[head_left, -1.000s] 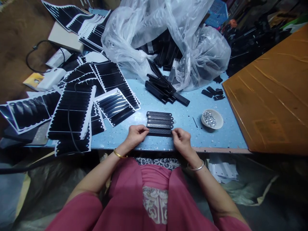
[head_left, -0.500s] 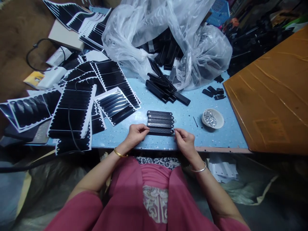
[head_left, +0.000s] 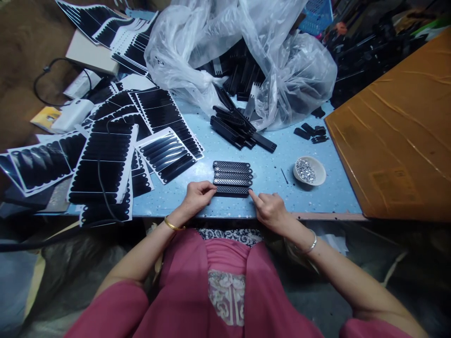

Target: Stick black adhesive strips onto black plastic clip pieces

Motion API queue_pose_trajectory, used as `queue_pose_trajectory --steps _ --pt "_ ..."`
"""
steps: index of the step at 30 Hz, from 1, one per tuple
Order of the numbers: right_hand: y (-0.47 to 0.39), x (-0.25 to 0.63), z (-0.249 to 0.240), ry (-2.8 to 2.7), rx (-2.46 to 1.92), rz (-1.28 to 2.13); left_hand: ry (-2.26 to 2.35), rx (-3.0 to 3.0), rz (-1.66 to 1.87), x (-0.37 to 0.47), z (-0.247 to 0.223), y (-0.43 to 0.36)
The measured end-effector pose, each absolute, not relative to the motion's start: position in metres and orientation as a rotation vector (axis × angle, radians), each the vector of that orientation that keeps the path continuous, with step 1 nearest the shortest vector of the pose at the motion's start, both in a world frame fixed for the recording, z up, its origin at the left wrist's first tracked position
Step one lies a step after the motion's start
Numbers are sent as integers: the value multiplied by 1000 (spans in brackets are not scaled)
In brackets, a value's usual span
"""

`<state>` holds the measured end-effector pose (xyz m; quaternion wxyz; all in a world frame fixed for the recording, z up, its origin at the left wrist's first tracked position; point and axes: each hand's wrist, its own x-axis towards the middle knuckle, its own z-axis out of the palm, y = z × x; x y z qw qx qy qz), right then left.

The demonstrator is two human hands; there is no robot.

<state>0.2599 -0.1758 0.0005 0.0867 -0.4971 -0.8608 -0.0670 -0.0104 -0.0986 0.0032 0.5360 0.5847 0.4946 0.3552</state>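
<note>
A stack of several black perforated bars point(head_left: 232, 172) lies side by side on the blue tabletop before me. The nearest bar point(head_left: 232, 191) sits slightly toward me from the others. My left hand point(head_left: 199, 196) is closed in a pinch at that bar's left end. At its right end, the index fingertip of my right hand point(head_left: 270, 210) touches the bar, stretched out while the other fingers are curled. To the right are a thin dark pin-like tool point(head_left: 284, 176) and a white bowl point(head_left: 320, 174) of small shiny metal pieces point(head_left: 305, 171).
Sheets of black strip-shaped stickers point(head_left: 102, 164) cover the left side. At the back, a clear plastic bag point(head_left: 296, 80) holds black parts, with more loose black parts point(head_left: 239, 129) in front. A brown taped carton point(head_left: 394, 141) stands right, near small black pieces point(head_left: 310, 131).
My right hand has gone from a pinch beside the nearest bar's right end to an extended index finger on it. The left hand keeps its pinch. The view has shifted slightly.
</note>
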Motion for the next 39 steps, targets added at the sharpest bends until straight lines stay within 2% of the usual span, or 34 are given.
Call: queue_pose_trajectory --steps 11,23,39 --pt "-162 283 -1 -2573 -1227 149 1203 1340 788 -14 8 -98" --pt "-164 281 -2 -2638 -1197 0 1162 1919 774 -20 9 -99" --pt "-166 278 -4 -2616 -1163 -69 1248 1940 930 -17 3 -110"
